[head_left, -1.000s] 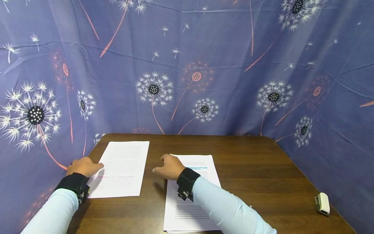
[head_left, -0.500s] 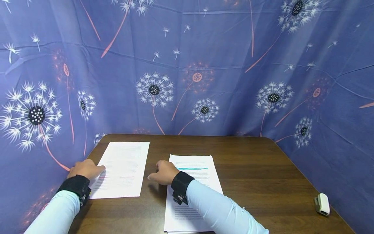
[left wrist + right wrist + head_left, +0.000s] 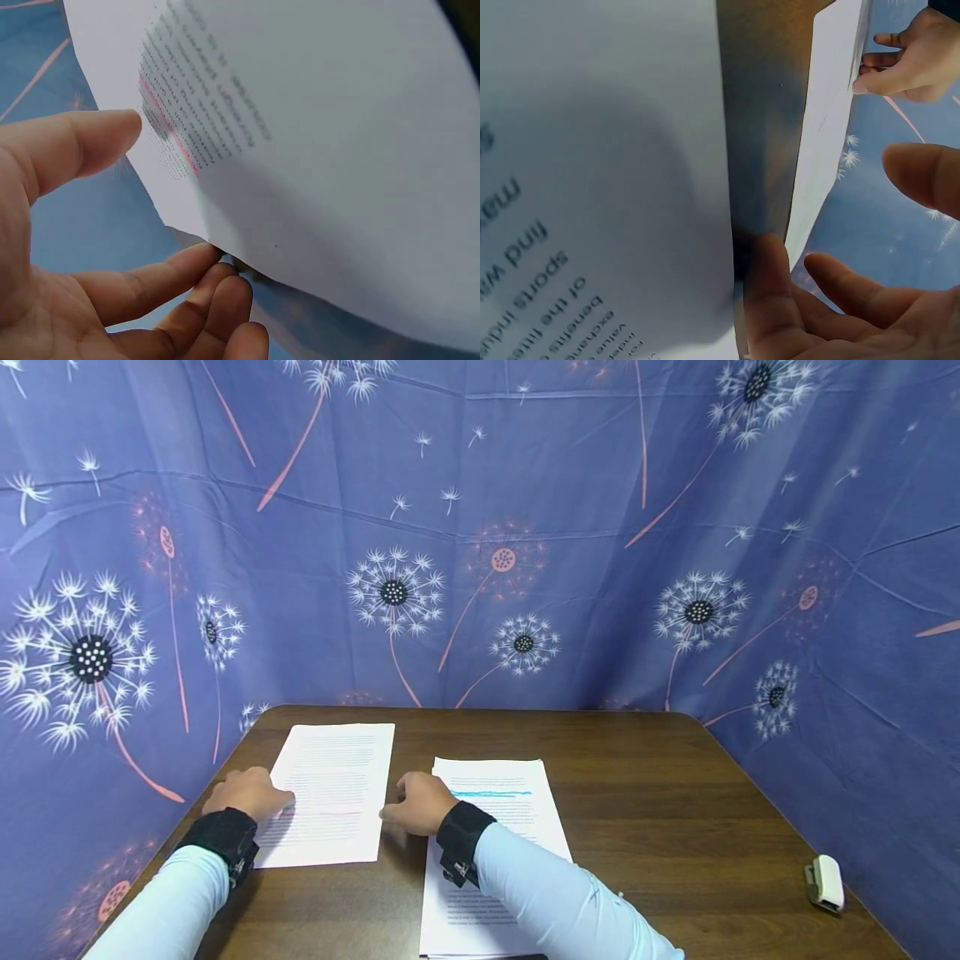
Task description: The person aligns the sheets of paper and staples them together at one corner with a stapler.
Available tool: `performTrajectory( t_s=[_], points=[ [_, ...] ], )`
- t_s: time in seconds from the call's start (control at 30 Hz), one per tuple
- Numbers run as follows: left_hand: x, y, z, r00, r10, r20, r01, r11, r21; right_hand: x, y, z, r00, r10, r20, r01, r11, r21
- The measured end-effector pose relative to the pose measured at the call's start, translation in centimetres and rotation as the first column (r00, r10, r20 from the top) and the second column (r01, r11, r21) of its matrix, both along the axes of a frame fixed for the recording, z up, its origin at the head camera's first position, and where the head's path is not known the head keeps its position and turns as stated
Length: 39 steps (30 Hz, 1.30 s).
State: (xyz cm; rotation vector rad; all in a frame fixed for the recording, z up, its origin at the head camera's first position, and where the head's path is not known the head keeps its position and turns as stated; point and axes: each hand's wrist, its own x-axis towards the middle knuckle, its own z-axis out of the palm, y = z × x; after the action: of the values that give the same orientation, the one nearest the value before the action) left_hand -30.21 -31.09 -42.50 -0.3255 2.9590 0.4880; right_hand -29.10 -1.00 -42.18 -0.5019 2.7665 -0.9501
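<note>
In the head view, the left hand (image 3: 247, 793) sits at lower left of the frame with its grip on the left edge of a printed sheet (image 3: 333, 793) that lies on the dark wooden desk (image 3: 637, 793), thumb on top near a pink highlighted line; the right hand (image 3: 420, 803) rests just right of that sheet, fingers spread and loose, its thumb tip touching or nearly touching the sheet's right edge, its heel over the left edge of a stack of papers (image 3: 502, 827) with a blue highlighted line near the top, lying at lower centre; a small white stapler (image 3: 825, 883) lies well apart at lower right near the desk's edge, and a blue dandelion-print curtain (image 3: 480, 527) fills the upper frame. In the left wrist view, the left hand (image 3: 112, 262) fills the lower left, thumb above and curled fingers beneath the edge of the printed sheet (image 3: 337, 150), pinching it, with the pink line showing at upper left of the page. In the right wrist view, the right hand (image 3: 840, 307) is at lower right, fingers relaxed and holding nothing, one finger resting at the edge of the stack of papers (image 3: 592, 150) that fills the left; the printed sheet (image 3: 829, 112) stands edge-on at upper right, with the left hand (image 3: 907, 60) gripping its far edge in the top right corner
</note>
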Motion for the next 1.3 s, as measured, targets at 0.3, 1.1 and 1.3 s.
performTrajectory(
  t_s=[0.3, 1.1, 1.3],
  points=[
    [-0.1, 1.2, 0.2, 0.999, -0.037, 0.011, 0.037, 0.999, 0.019, 0.0, -0.2, 0.0, 1.0, -0.01, 0.004, 0.01, 1.0, 0.006],
    [-0.2, 2.5, 0.6, 1.0, -0.017, 0.02, 0.016, 0.997, 0.074, -1.0, -1.3, -1.2, 0.999, -0.039, 0.019, 0.039, 0.999, -0.001],
    [-0.4, 2.5, 0.2, 1.0, 0.015, 0.017, -0.017, 0.998, 0.066, -0.9, -1.3, -1.1, 0.998, -0.056, 0.042, 0.058, 0.997, -0.059]
  ],
)
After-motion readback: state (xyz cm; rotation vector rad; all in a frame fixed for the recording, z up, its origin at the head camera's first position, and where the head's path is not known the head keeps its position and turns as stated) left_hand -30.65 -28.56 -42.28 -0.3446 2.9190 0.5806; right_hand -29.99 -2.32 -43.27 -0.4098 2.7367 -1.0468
